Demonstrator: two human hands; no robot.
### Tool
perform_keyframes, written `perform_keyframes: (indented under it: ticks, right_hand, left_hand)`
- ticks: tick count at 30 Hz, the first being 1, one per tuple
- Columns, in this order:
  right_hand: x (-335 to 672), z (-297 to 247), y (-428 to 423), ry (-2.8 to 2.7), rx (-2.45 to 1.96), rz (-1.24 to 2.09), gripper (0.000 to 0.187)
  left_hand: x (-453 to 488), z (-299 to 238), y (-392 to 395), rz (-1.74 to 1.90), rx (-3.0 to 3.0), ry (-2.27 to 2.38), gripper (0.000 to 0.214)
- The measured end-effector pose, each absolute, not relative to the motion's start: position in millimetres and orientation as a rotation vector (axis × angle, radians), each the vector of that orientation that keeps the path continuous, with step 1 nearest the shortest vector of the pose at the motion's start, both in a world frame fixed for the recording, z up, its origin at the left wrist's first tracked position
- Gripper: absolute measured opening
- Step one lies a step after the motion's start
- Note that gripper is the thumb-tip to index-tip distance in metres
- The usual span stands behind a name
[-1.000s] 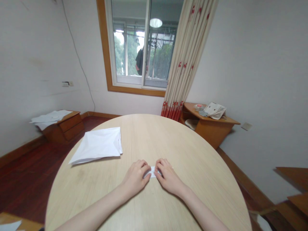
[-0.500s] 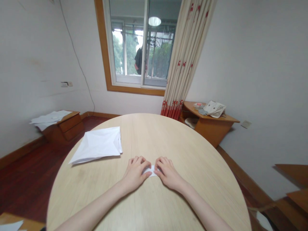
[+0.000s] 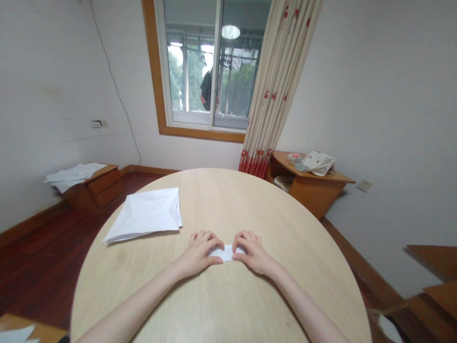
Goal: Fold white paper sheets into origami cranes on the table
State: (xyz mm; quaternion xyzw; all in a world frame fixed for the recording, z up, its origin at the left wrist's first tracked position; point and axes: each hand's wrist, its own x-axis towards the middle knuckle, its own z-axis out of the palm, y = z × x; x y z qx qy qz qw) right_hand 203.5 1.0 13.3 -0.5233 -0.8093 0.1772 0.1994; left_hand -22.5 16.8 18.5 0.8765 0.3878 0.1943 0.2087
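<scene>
A small folded piece of white paper [image 3: 225, 254] lies on the round wooden table [image 3: 228, 205] in front of me. At its left end, my left hand [image 3: 200, 252] curls over it, thumb on the near edge and fingers at the far edge. On the opposite end my right hand [image 3: 252, 251] grips it in the same way. The middle of the strip shows between the two hands, while its ends are partly covered by fingers.
A stack of white paper sheets [image 3: 150, 214] rests on the table's left side. Behind stand a corner desk [image 3: 310, 190] with a cloth item, a low drawer cabinet [image 3: 105, 186] with papers on top, and a curtain [image 3: 266, 95] beside the window.
My hands have moved slightly apart, the right one shifting right and the left one a little left. More of the folded paper shows between them.
</scene>
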Motion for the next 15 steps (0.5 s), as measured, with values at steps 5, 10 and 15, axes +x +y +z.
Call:
perform_keyframes:
  ticks: [5,10,15]
  right_hand:
    - [209,16,2,-2.251,-1.451,0.559,0.008]
    - [214,19,2,-2.217,-1.429,0.604,0.013]
    - [216,19,1,-2.188,-1.441,0.575,0.016]
  left_hand:
    - [-26,22,18,0.532,2.438,1.041,0.026]
    - [-29,23,20,0.515,2.426,1.023,0.027]
    - [-30,24,19,0.524,2.434,1.014,0.024]
